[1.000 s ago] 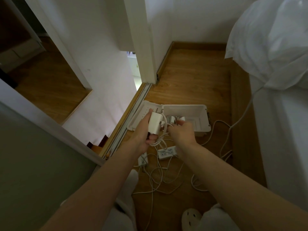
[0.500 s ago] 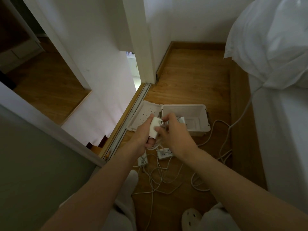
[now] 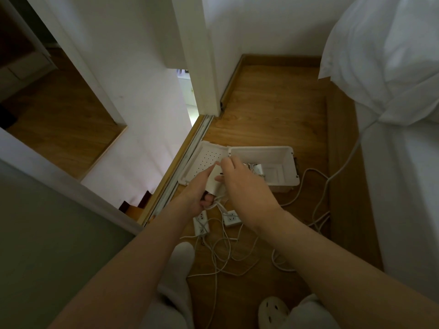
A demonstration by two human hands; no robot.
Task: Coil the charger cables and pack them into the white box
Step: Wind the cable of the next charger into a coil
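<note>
Left hand (image 3: 199,193) grips a white charger (image 3: 215,180) with a bunch of its cable (image 3: 218,203) tucked under the fingers. The right hand (image 3: 242,184) pinches the charger's far edge between thumb and curled fingers. Nearer, loose cables (image 3: 223,257) sprawl over the floor (image 3: 273,110). Two power strips (image 3: 201,224) lie just below the hands. Just beyond them sits the white box (image 3: 282,162), its lid (image 3: 204,160) open to the left and some cable already inside.
</note>
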